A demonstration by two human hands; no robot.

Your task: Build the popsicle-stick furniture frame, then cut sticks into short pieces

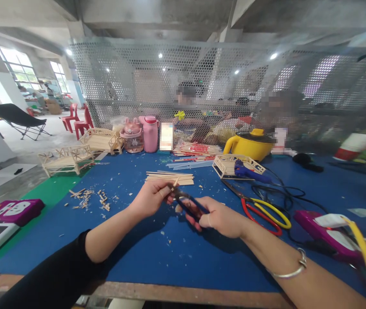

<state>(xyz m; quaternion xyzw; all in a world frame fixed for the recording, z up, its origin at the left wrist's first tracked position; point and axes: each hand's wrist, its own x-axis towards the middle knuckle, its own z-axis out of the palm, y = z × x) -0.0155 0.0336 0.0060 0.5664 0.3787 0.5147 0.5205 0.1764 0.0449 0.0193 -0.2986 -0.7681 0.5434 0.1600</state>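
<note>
Over the middle of the blue table my left hand [152, 196] pinches a short wooden stick [175, 183]. Closed around the blue handles of a pair of cutting pliers [187, 204] is my right hand [217, 216]. The pliers' dark jaws meet the stick at my left fingertips; whether they have bitten into it I cannot tell. Just behind the hands lies a row of long wooden sticks [186, 177]. Cut stick pieces [86, 198] are scattered left of my left hand. Scissors [260, 210] with red and yellow handles rest to the right of my right hand.
A small wooden frame [223, 167] with a blue glue gun [250, 172] stands behind the scissors. A yellow pot [249, 145], a pink jug [150, 134] and clear glue sticks [191, 165] are at the back. Purple power strips [17, 211] flank both sides. People sit behind the mesh screen [121, 86].
</note>
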